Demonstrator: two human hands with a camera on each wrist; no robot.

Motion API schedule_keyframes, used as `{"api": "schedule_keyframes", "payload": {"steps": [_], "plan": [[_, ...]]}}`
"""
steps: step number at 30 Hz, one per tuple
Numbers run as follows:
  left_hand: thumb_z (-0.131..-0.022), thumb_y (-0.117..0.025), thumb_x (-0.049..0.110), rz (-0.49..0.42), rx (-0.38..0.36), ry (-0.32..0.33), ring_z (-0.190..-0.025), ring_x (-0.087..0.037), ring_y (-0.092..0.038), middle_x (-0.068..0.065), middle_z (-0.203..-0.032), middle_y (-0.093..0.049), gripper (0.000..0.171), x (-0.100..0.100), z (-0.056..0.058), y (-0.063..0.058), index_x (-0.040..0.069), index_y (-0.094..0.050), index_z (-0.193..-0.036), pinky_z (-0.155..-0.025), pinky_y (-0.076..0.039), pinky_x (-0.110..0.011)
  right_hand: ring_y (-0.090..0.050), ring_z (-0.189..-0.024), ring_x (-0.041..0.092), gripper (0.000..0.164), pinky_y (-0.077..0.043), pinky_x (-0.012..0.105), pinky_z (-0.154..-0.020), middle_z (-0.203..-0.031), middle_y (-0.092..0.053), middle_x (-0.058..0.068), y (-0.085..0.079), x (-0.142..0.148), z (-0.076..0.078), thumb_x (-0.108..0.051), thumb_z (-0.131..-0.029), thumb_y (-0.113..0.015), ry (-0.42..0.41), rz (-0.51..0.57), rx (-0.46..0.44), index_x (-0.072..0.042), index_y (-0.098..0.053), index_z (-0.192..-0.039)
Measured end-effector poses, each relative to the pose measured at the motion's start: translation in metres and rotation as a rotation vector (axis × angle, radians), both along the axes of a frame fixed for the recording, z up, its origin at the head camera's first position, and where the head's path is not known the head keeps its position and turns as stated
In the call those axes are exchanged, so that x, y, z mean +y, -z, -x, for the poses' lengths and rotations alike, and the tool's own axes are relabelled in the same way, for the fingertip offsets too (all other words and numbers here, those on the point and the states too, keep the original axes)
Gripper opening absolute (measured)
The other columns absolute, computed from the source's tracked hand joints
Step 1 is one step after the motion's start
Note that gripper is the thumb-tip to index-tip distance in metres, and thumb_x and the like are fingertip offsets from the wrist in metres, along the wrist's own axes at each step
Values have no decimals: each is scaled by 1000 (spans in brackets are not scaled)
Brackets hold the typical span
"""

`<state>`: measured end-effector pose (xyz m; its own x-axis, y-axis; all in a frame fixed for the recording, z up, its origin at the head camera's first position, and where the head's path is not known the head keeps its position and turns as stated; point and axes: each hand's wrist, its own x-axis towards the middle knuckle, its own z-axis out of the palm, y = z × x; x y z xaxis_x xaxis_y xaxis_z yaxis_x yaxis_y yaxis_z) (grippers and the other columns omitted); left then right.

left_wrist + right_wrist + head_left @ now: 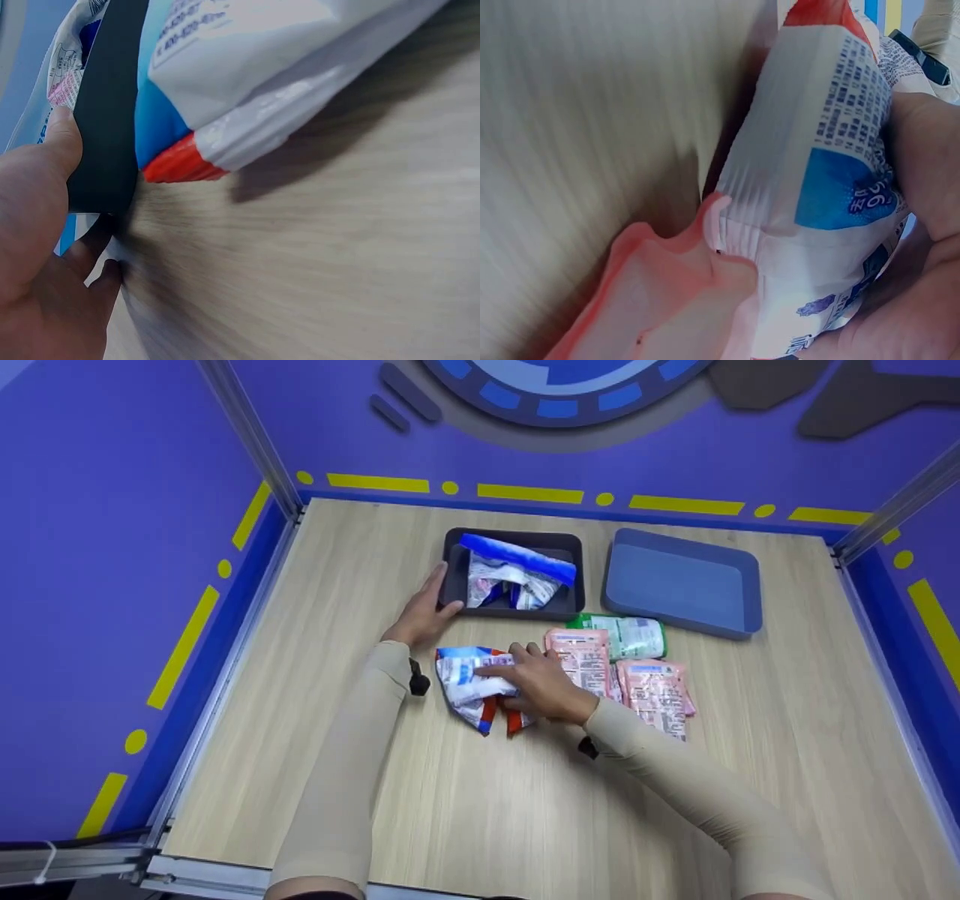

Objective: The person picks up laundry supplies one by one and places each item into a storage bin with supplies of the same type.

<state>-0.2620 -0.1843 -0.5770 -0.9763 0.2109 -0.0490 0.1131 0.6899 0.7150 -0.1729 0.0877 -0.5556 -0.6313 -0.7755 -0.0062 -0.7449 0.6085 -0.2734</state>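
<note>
My left hand [421, 619] grips the left front corner of a dark tray [517, 614]; in the left wrist view its thumb [63, 139] lies over the wall and other fingers are below. Inside the tray lies a blue-and-white plastic packet [517, 559]. In front of it, my right hand [546, 682] holds a crumpled white, blue and red printed packet [461, 679] between thumb and fingers. Another red-edged piece [517, 721] shows under that hand; whether it is part of the same packet I cannot tell. In the right wrist view, a pink packet edge [682, 289] touches the held packet.
Pink printed packets [654, 697] lie right of my right hand, beside a green-and-white packet [634, 636]. A grey-blue tray [679, 585] with nothing in it stands at the back right. Blue panels [525, 465] border the wooden tabletop [480, 810] at the back and sides.
</note>
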Motion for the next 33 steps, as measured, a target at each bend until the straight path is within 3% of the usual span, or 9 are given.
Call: {"api": "schedule_keyframes", "payload": {"steps": [6, 22, 33], "plan": [[-106, -56, 35, 2, -2, -4, -157, -26, -14, -9, -173, -7, 82, 0, 0, 1, 10, -6, -166, -127, -13, -34, -53, -89, 27, 61, -45, 45, -72, -112, -61, 9, 0, 1, 2, -32, -87, -82, -9, 27, 11, -41, -60, -144], [-106, -57, 34, -7, -24, -36, -157, -25, -14, -7, -173, -7, 82, 0, 1, 1, 15, -5, -167, -127, -12, -35, -53, -91, 24, 57, -47, 40, -70, -114, -62, 7, -2, 5, 5, -24, -86, -83, -13, 86, -27, -38, -65, -139], [-107, -53, 39, 8, -67, -24, -158, -23, -10, 0, -174, -2, 81, -1, 0, 1, 20, -1, -167, -127, -11, -36, -52, -89, 25, 58, -46, 40, -66, -112, -63, 8, -5, 9, 5, -20, -84, -83, -13, 119, 0, -36, -67, -137]]}}
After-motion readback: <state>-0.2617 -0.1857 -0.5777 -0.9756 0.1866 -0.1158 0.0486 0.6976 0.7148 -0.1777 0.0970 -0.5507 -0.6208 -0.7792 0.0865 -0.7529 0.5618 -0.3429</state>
